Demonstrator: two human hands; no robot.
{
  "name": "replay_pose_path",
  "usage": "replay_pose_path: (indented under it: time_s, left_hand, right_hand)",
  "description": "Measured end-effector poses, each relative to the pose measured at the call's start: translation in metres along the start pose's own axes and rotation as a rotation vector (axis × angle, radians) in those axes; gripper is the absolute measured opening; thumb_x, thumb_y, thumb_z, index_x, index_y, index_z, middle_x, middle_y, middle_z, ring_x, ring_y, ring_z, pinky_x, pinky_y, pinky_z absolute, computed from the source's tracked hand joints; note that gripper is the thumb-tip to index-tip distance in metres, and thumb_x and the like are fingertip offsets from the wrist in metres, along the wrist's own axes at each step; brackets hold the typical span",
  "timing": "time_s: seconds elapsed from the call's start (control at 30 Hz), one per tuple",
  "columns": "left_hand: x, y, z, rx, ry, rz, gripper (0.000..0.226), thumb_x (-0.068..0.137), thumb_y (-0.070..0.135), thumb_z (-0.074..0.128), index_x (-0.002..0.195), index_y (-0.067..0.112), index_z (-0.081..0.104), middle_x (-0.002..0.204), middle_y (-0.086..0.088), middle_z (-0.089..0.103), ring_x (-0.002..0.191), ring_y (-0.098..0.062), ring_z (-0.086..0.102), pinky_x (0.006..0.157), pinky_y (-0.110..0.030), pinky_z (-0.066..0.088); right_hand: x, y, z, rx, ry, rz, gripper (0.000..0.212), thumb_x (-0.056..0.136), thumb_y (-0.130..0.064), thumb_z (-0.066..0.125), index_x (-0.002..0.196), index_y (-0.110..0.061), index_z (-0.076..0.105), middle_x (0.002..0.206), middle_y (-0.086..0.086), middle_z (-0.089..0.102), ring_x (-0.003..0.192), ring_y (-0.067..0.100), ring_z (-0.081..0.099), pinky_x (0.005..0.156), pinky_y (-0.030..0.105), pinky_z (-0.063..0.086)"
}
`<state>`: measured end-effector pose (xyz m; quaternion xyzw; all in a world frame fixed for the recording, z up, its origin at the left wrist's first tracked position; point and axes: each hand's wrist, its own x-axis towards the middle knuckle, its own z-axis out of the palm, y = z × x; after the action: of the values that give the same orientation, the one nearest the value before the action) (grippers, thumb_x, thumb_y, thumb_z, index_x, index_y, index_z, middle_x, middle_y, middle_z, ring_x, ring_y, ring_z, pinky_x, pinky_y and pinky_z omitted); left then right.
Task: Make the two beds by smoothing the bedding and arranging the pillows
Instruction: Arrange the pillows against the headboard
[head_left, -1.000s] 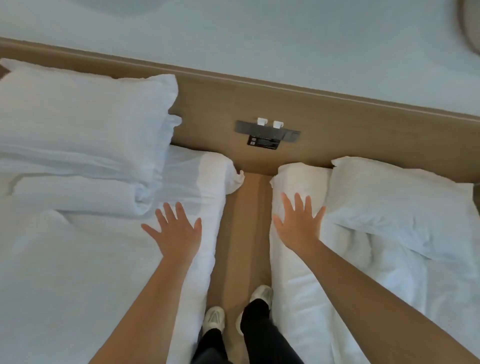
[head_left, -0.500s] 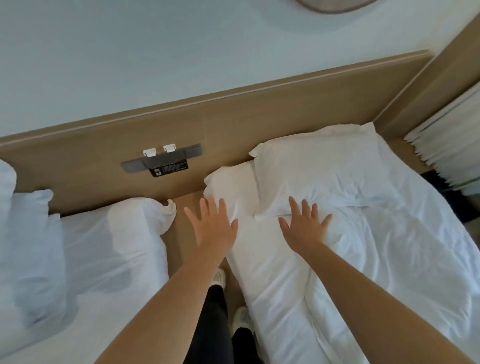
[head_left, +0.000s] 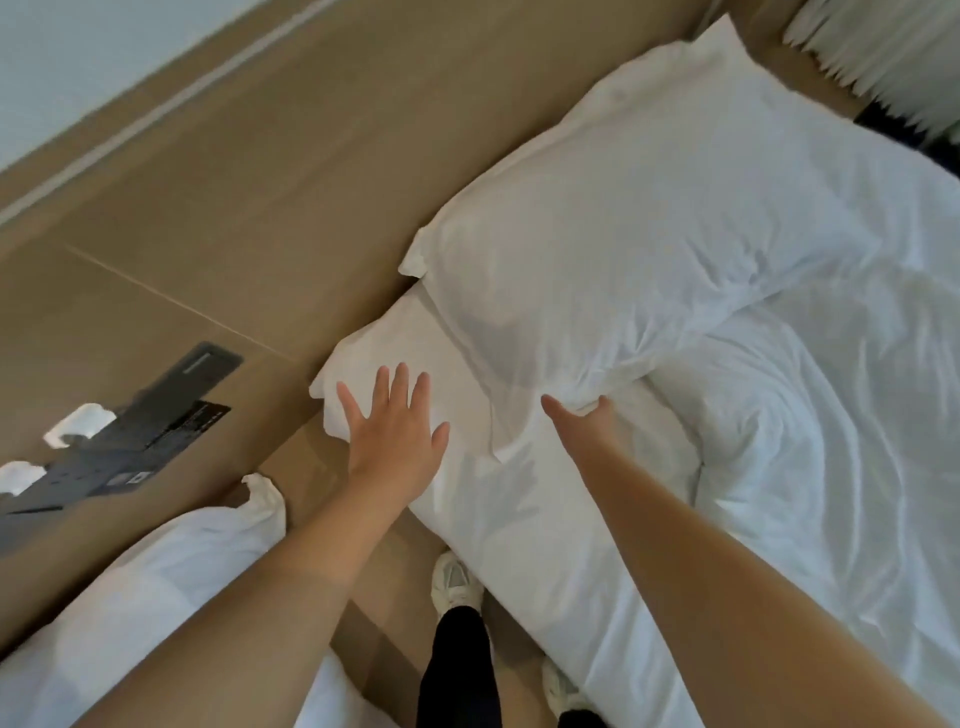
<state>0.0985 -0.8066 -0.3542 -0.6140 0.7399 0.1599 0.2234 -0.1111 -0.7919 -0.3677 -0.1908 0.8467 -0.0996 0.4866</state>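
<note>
Gripping the near corner of the pillow (head_left: 649, 234) at the bed's head is the right hand (head_left: 579, 421); the left hand (head_left: 397, 431) is lying flat on the sheet (head_left: 493, 519); the duvet (head_left: 810, 493) is lying rumpled, so most seems undone.

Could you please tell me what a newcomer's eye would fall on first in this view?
The big white pillow at the head of the right-hand bed, whose near corner the right hand grips. Next, the left hand, fingers spread flat over the sheet at that bed's near corner, and the rumpled duvet to the right.
</note>
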Motion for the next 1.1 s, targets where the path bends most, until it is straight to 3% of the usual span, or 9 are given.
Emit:
replay_pose_path:
  time_s: [0.23, 0.3, 0.37, 0.43, 0.53, 0.7, 0.8, 1.03, 1.1]
  left_hand:
    - [0.077, -0.013, 0.102, 0.228, -0.039, 0.188, 0.065, 0.101, 0.053, 0.019, 0.156, 0.022, 0.002, 0.164, -0.007, -0.002, 0.151, -0.027, -0.007, 0.114, -0.065, -0.004]
    - [0.086, -0.014, 0.122, 0.269, -0.081, 0.196, 0.065, 0.101, 0.053, 0.016, 0.156, 0.021, -0.002, 0.164, -0.006, -0.005, 0.151, -0.027, -0.009, 0.115, -0.065, -0.004]
    - [0.090, -0.014, 0.134, 0.259, -0.107, 0.178, 0.064, 0.102, 0.051, 0.017, 0.156, 0.021, -0.001, 0.164, -0.006, -0.005, 0.150, -0.026, -0.009, 0.115, -0.065, -0.004]
    - [0.090, -0.010, 0.138, 0.253, -0.119, 0.174, 0.065, 0.102, 0.052, 0.019, 0.156, 0.021, 0.000, 0.164, -0.006, -0.006, 0.150, -0.026, -0.010, 0.115, -0.064, -0.003]
    - [0.082, 0.000, 0.127, 0.246, -0.087, 0.169, 0.067, 0.101, 0.054, 0.018, 0.156, 0.021, -0.003, 0.163, -0.007, -0.011, 0.149, -0.028, -0.014, 0.116, -0.063, -0.002]
    - [0.077, 0.035, 0.067, -0.184, 0.075, 0.115, 0.070, 0.099, 0.051, 0.035, 0.155, 0.019, 0.008, 0.164, -0.005, -0.006, 0.150, -0.025, -0.010, 0.117, -0.058, -0.003]
    - [0.088, 0.068, 0.043, -0.507, 0.126, -0.032, 0.079, 0.092, 0.057, 0.047, 0.153, 0.020, 0.013, 0.164, -0.004, -0.002, 0.151, -0.024, -0.006, 0.119, -0.056, 0.002]
    - [0.109, 0.126, 0.102, -1.041, -0.222, -0.471, 0.106, 0.067, 0.084, 0.052, 0.145, 0.018, 0.027, 0.144, -0.007, 0.045, 0.132, -0.031, 0.044, 0.114, -0.048, 0.026]
    - [0.096, 0.144, 0.111, -1.149, -0.235, -0.438, 0.088, 0.079, 0.073, 0.056, 0.141, 0.014, 0.040, 0.138, -0.007, 0.052, 0.125, -0.028, 0.052, 0.107, -0.039, 0.040]
  right_hand:
    - [0.137, -0.002, 0.061, 0.526, -0.063, 0.229, 0.119, 0.067, -0.061, 0.079, 0.155, -0.023, 0.009, 0.156, 0.006, 0.029, 0.137, 0.037, 0.037, 0.099, 0.064, 0.041]
    - [0.165, -0.006, 0.068, 0.675, -0.085, 0.213, 0.119, 0.052, -0.065, 0.084, 0.149, -0.026, 0.026, 0.144, 0.004, 0.046, 0.126, 0.035, 0.051, 0.092, 0.061, 0.048]
    - [0.187, -0.010, 0.071, 0.708, -0.036, 0.099, 0.072, 0.062, -0.057, 0.083, 0.118, -0.021, 0.055, 0.114, 0.000, 0.063, 0.110, 0.027, 0.064, 0.088, 0.048, 0.054]
    - [0.191, -0.011, 0.065, 0.612, 0.059, -0.044, 0.029, 0.083, -0.037, 0.075, 0.098, -0.016, 0.059, 0.096, -0.002, 0.064, 0.102, 0.024, 0.065, 0.094, 0.042, 0.053]
    - [0.174, -0.004, 0.047, 0.506, 0.080, -0.188, 0.029, 0.090, -0.025, 0.065, 0.115, -0.013, 0.058, 0.104, 0.002, 0.064, 0.106, 0.024, 0.063, 0.099, 0.042, 0.050]
    - [0.120, 0.048, -0.018, 0.463, -0.052, -0.144, 0.034, 0.091, -0.018, 0.067, 0.121, -0.005, 0.059, 0.118, 0.012, 0.066, 0.108, 0.029, 0.064, 0.097, 0.043, 0.052]
    - [0.091, 0.091, -0.067, 0.410, -0.214, -0.063, 0.041, 0.094, -0.017, 0.064, 0.123, 0.011, 0.054, 0.121, 0.028, 0.063, 0.106, 0.038, 0.065, 0.078, 0.032, 0.060]
    - [0.076, 0.169, -0.121, 0.325, -0.420, 0.060, 0.028, 0.090, -0.027, 0.067, 0.114, -0.015, 0.063, 0.107, 0.002, 0.075, 0.098, 0.019, 0.071, 0.084, 0.035, 0.057]
    - [0.077, 0.172, -0.120, 0.316, -0.385, 0.010, 0.025, 0.093, -0.023, 0.065, 0.116, -0.012, 0.064, 0.108, 0.005, 0.074, 0.099, 0.021, 0.071, 0.086, 0.038, 0.057]
